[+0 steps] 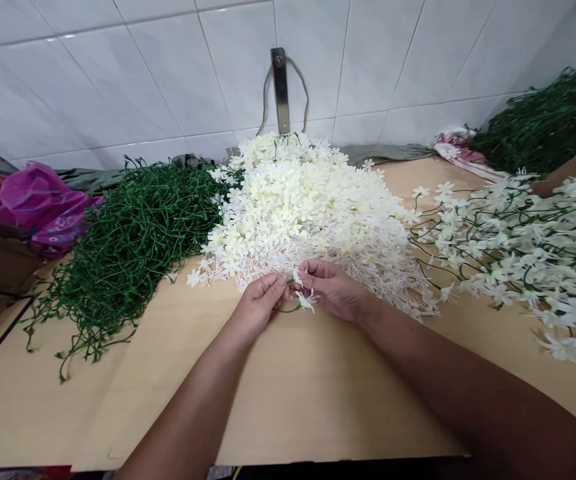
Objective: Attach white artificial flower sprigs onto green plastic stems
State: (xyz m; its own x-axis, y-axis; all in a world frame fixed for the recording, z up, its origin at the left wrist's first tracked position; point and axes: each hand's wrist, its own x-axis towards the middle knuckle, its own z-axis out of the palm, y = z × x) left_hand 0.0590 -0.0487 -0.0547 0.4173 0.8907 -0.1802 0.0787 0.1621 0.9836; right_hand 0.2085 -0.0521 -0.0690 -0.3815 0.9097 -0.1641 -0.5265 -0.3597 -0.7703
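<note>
Centre of frame: your left hand [263,293] pinches a green stem [288,310], thumb against finger. Your right hand [335,290] has thumb and fingertips closed on a white flower [297,277], directly right of the left fingertips. Stem's visible length curves left to right, ending at a lower bloom [307,302] beneath the right fingertips.

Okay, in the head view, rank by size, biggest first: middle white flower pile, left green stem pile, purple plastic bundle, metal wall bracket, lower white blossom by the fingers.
1. White flower pile and green stem pile, too alike to rank
2. Purple plastic bundle
3. Metal bracket
4. Lower white blossom
</note>
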